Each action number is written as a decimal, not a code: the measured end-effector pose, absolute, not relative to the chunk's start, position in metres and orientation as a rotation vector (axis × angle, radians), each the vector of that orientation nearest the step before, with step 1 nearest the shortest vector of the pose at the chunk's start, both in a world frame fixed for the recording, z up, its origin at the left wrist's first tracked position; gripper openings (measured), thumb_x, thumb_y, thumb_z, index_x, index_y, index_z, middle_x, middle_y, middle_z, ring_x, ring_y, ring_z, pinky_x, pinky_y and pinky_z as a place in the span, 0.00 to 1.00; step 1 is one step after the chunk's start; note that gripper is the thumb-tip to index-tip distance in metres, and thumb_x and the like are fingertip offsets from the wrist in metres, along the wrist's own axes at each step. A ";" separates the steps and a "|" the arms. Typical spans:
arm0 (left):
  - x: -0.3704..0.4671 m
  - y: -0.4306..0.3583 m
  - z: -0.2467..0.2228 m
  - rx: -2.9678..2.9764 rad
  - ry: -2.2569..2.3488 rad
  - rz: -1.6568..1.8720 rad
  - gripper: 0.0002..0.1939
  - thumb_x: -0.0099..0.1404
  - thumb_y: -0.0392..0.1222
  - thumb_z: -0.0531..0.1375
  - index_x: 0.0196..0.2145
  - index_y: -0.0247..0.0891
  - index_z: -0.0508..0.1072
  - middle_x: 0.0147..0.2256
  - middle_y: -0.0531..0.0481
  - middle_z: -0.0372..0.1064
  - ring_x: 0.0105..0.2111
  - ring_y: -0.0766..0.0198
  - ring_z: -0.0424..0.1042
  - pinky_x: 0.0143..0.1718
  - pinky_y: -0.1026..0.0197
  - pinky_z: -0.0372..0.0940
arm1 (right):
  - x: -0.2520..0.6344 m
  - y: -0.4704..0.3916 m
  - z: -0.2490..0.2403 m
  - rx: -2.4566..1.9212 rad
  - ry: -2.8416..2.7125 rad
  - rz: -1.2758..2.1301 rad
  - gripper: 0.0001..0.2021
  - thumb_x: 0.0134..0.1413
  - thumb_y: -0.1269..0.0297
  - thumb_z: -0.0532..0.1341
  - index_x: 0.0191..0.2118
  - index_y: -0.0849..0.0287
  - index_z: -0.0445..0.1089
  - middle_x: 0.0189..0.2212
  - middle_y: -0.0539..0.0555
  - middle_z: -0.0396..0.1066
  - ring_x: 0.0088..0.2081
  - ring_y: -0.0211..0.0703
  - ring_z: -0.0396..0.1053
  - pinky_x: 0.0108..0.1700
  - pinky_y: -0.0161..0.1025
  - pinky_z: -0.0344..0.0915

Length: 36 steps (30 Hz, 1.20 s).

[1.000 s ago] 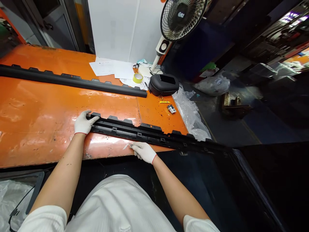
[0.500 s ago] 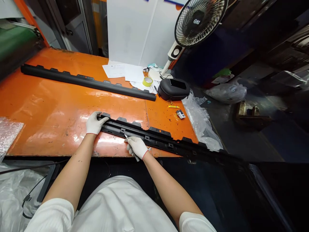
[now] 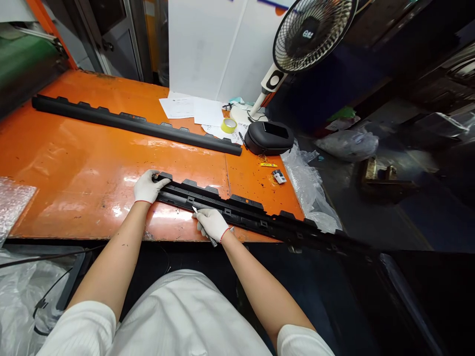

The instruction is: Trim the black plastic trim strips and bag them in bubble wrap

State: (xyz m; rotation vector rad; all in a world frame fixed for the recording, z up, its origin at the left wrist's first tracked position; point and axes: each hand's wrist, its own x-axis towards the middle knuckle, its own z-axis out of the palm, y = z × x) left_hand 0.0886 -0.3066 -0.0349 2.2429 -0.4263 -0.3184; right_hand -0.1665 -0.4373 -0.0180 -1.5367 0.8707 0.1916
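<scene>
A long black plastic trim strip (image 3: 252, 216) with tabs and clips lies across the near edge of the orange table (image 3: 81, 163) and overhangs it to the right. My left hand (image 3: 148, 186), in a white glove, grips the strip's left end. My right hand (image 3: 212, 223), also gloved, holds a small metal blade tool (image 3: 200, 222) whose tip rests against the strip's near edge.
A second black trim strip (image 3: 133, 123) lies farther back on the table. Papers (image 3: 193, 109), a yellow tape roll (image 3: 229, 125), a black case (image 3: 269, 137) and a desk fan (image 3: 308, 34) stand at the back right. Clear plastic wrap (image 3: 308, 188) hangs off the right edge. Bubble wrap (image 3: 13, 202) lies at the left.
My right hand slid left along the strip's near edge and brought the tool's tip against it. My left hand kept its grip on the strip's end. The view shifted.
</scene>
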 end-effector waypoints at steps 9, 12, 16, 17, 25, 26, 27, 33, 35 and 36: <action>0.091 -0.308 -0.035 2.274 -0.437 -0.330 0.33 0.60 0.61 0.74 0.57 0.42 0.80 0.53 0.42 0.82 0.54 0.44 0.81 0.57 0.50 0.73 | -0.182 -0.441 -0.021 -1.622 0.653 0.366 0.11 0.70 0.57 0.66 0.38 0.57 0.81 0.20 0.46 0.72 0.17 0.33 0.64 0.20 0.31 0.59; 0.091 -0.309 -0.033 2.284 -0.440 -0.340 0.34 0.60 0.61 0.74 0.59 0.41 0.79 0.54 0.41 0.82 0.55 0.44 0.81 0.59 0.50 0.72 | -0.185 -0.440 -0.019 -1.622 0.728 0.210 0.11 0.72 0.59 0.62 0.44 0.57 0.81 0.21 0.44 0.71 0.17 0.34 0.62 0.21 0.31 0.59; 0.090 -0.309 -0.031 2.294 -0.436 -0.358 0.33 0.61 0.60 0.74 0.58 0.41 0.79 0.54 0.41 0.82 0.55 0.44 0.81 0.59 0.49 0.72 | -0.184 -0.441 -0.019 -1.672 0.802 0.103 0.13 0.73 0.60 0.59 0.42 0.57 0.80 0.21 0.46 0.72 0.18 0.35 0.63 0.24 0.32 0.62; 0.090 -0.309 -0.031 2.287 -0.442 -0.356 0.31 0.61 0.60 0.74 0.56 0.42 0.79 0.54 0.41 0.82 0.54 0.44 0.81 0.59 0.49 0.72 | -0.183 -0.441 -0.020 -1.686 0.819 0.094 0.13 0.73 0.60 0.59 0.41 0.57 0.80 0.21 0.47 0.73 0.19 0.36 0.64 0.25 0.33 0.63; 0.088 -0.307 -0.030 2.270 -0.463 -0.332 0.23 0.62 0.58 0.73 0.49 0.43 0.79 0.51 0.42 0.83 0.54 0.45 0.81 0.57 0.50 0.72 | -0.172 -0.438 -0.022 -1.753 0.862 0.131 0.14 0.72 0.57 0.62 0.35 0.56 0.80 0.23 0.51 0.76 0.22 0.40 0.68 0.28 0.36 0.65; 0.088 -0.308 -0.030 2.274 -0.463 -0.330 0.24 0.62 0.58 0.73 0.49 0.43 0.79 0.51 0.42 0.83 0.54 0.45 0.81 0.57 0.50 0.72 | -0.171 -0.438 -0.021 -1.753 0.867 0.134 0.15 0.72 0.57 0.62 0.35 0.56 0.80 0.23 0.51 0.76 0.22 0.40 0.68 0.29 0.36 0.65; 0.088 -0.308 -0.030 2.279 -0.464 -0.329 0.24 0.62 0.58 0.73 0.49 0.43 0.79 0.51 0.42 0.83 0.54 0.45 0.81 0.57 0.50 0.72 | -0.170 -0.438 -0.020 -1.749 0.874 0.138 0.15 0.73 0.58 0.62 0.34 0.56 0.79 0.23 0.52 0.76 0.22 0.40 0.68 0.29 0.36 0.66; 0.090 -0.308 -0.033 2.285 -0.470 -0.321 0.24 0.62 0.59 0.73 0.48 0.43 0.79 0.52 0.42 0.84 0.54 0.44 0.81 0.57 0.50 0.72 | -0.168 -0.437 -0.016 -1.741 0.901 0.150 0.14 0.72 0.61 0.62 0.32 0.56 0.77 0.23 0.51 0.76 0.22 0.40 0.69 0.29 0.36 0.66; 0.090 -0.308 -0.034 2.288 -0.470 -0.319 0.24 0.62 0.59 0.73 0.48 0.43 0.79 0.52 0.42 0.83 0.54 0.45 0.81 0.57 0.50 0.72 | -0.167 -0.436 -0.016 -1.774 0.905 0.157 0.15 0.72 0.62 0.62 0.31 0.56 0.76 0.22 0.51 0.76 0.22 0.40 0.69 0.29 0.36 0.66; 0.090 -0.308 -0.034 2.290 -0.470 -0.318 0.23 0.62 0.59 0.73 0.48 0.43 0.79 0.52 0.42 0.83 0.54 0.45 0.81 0.57 0.50 0.72 | -0.166 -0.437 -0.015 -1.789 0.904 0.161 0.15 0.72 0.62 0.62 0.31 0.56 0.75 0.22 0.51 0.76 0.22 0.40 0.69 0.28 0.35 0.65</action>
